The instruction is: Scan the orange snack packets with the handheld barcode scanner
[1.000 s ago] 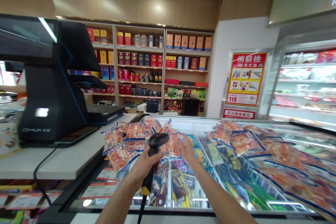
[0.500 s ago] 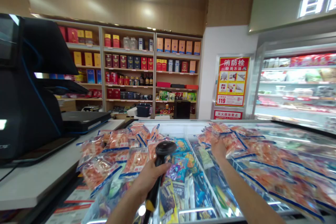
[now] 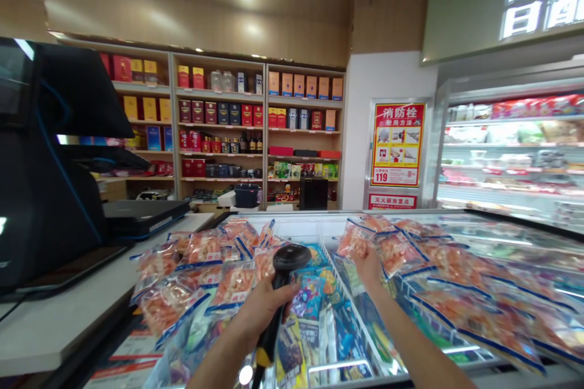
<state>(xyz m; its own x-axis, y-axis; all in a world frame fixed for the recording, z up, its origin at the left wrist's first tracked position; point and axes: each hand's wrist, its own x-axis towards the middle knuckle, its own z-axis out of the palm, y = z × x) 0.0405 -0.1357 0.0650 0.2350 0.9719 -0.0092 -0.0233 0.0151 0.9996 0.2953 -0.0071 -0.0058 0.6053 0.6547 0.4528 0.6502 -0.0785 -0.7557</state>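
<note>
My left hand is wrapped round the handle of a black barcode scanner with a yellow patch low on its grip. The scanner stands upright above the open chest freezer. Further right, my right hand pinches a clear, blue-edged bag of orange-pink food, its fingertips partly hidden against it. More such bags lie to the right of that hand. Another pile of the same bags sits left of the scanner. Colourful frozen packets lie below, inside the freezer.
A white wire divider splits the freezer. On the left, a black checkout terminal stands on a white counter. Shelves of boxes and bottles line the back wall, beside a red poster and a lit display fridge at right.
My right hand has drawn slightly left and toward me, pulling the bag in its fingers with it. The scanner stays in my left hand, nearly unmoved. The view has shifted slightly.
</note>
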